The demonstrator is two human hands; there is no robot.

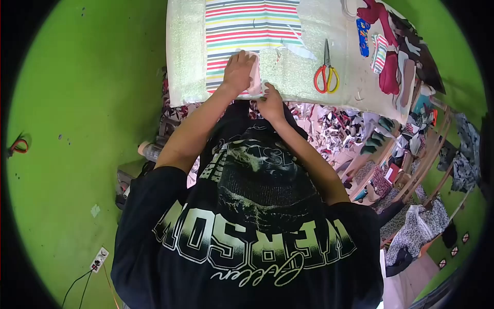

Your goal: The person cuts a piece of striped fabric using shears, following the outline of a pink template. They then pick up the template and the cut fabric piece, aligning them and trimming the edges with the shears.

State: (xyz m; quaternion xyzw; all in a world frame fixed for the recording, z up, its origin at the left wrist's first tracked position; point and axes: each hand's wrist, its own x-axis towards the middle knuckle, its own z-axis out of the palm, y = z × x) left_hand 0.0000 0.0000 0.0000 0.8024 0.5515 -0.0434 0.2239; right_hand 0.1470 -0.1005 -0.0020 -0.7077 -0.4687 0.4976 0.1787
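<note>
A striped cloth (252,26) in red, yellow, navy and white lies on the pale work table (188,62). My left hand (239,72) rests flat on its lower part, fingers stretched out, pressing a light pink flat piece (254,77) against the stripes. Close to the table's near edge, my right hand (270,101) sits just right of the pink piece. Its fingers are bent together around something small and dark that I cannot make out. Scissors (325,72) with red and yellow handles lie to the right, apart from both hands.
A white scrap (298,50) lies beside the striped cloth. Maroon cut pieces (389,72), a blue patterned strip (363,37) and a striped piece (380,54) lie at the table's right. Heaped cloth scraps (329,126) cover the floor below. A wooden rack (411,177) holds fabric.
</note>
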